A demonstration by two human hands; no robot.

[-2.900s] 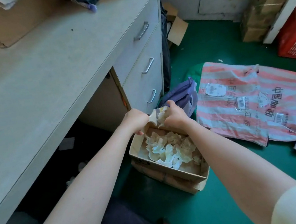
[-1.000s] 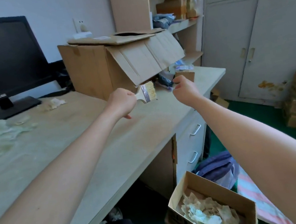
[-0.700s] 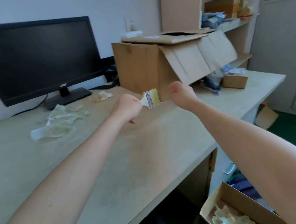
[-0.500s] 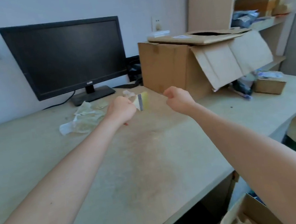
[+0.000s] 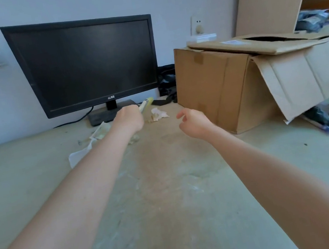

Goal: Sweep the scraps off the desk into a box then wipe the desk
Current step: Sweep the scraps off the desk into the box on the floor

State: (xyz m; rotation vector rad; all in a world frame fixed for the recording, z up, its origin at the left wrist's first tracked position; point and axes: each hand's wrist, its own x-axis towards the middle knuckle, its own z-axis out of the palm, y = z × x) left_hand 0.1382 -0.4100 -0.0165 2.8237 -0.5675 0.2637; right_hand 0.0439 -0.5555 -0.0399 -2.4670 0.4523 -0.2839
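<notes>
Crumpled pale paper scraps point(image 5: 158, 114) lie on the beige desk point(image 5: 169, 188) before the black monitor point(image 5: 85, 63); left hand point(image 5: 129, 119) clenched round a small pale-bristled brush point(image 5: 146, 104) just above them, right hand point(image 5: 193, 122) loosely open, empty.

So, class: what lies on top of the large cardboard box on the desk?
A small white flat object rests on the back left corner of the cardboard box. The top flaps lie loosely shut, leaving a dark gap; the inside is hidden.
</notes>
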